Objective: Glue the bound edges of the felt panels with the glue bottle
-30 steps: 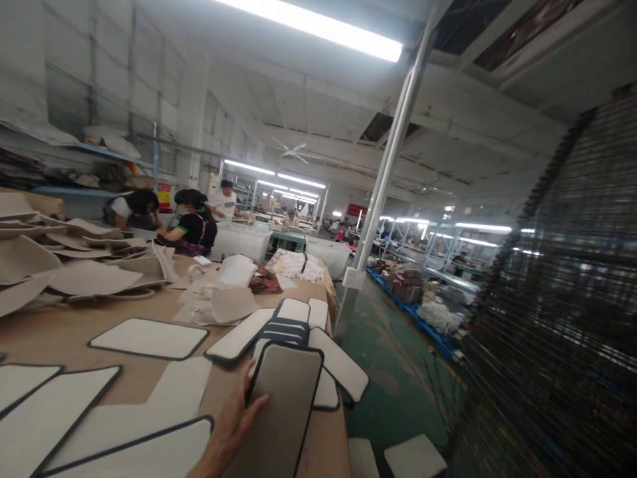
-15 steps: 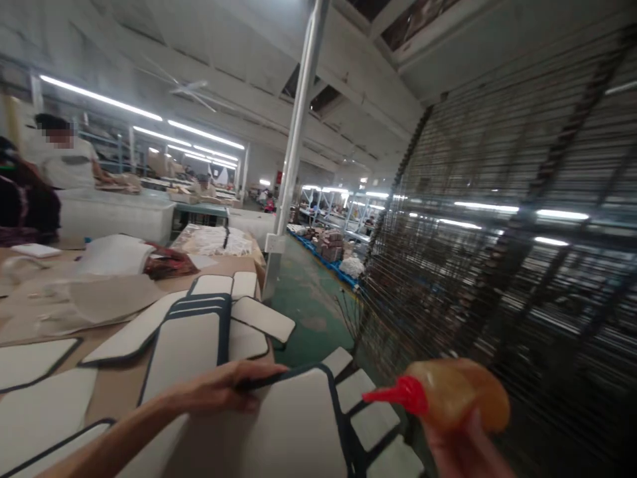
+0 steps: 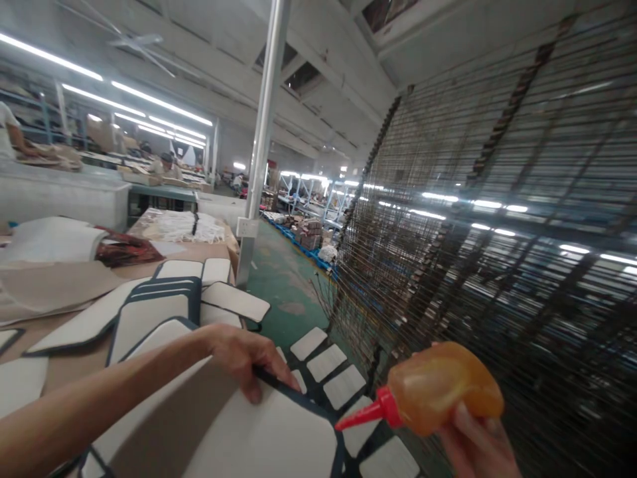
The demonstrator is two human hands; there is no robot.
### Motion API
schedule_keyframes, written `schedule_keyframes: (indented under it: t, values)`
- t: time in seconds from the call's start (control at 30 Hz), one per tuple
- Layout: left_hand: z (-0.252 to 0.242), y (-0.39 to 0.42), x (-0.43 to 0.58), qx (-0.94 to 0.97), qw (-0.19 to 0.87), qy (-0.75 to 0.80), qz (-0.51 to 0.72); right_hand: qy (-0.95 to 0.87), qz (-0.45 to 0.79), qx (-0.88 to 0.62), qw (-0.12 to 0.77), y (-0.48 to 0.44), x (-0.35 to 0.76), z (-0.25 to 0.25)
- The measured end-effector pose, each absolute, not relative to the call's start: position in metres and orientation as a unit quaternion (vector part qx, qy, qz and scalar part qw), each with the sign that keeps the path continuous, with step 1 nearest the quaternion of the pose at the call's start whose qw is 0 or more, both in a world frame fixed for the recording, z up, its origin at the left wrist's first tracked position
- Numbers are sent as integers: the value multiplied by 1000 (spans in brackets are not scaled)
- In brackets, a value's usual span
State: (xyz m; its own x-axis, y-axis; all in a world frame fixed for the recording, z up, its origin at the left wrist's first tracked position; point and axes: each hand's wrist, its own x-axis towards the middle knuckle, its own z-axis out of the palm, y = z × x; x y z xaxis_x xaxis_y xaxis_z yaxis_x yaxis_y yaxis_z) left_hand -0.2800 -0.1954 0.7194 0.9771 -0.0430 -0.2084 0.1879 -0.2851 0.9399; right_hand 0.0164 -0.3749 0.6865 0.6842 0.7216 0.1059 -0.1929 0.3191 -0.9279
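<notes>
My left hand is closed on the dark edge of a cream-coloured panel, thumb on its pale face. In my right hand is an amber squeeze bottle, tipped to the left. Its red pointed nozzle reaches the panel's dark border at the right corner; whether the tip touches cannot be made out. Beyond my left forearm lies a stack of similar dark-edged panels, with a loose panel overhanging the table's right side.
A tall rack of thin metal wires stands close on my right. Several small pale panels spread out low beside the table. A metal post rises at the table's far end. The green floor aisle runs between post and rack.
The view has swung right. The nozzle has come from apart from the panel to its corner edge. My left hand keeps hold of the panel's edge, now with its fingers over it.
</notes>
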Motion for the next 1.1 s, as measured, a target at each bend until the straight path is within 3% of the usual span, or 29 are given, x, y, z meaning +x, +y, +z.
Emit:
schedule_keyframes:
  t: [1.1]
  values:
    - [734,-210,-298,801,585,10,-126,-309,320,-519,730,-394,18,677]
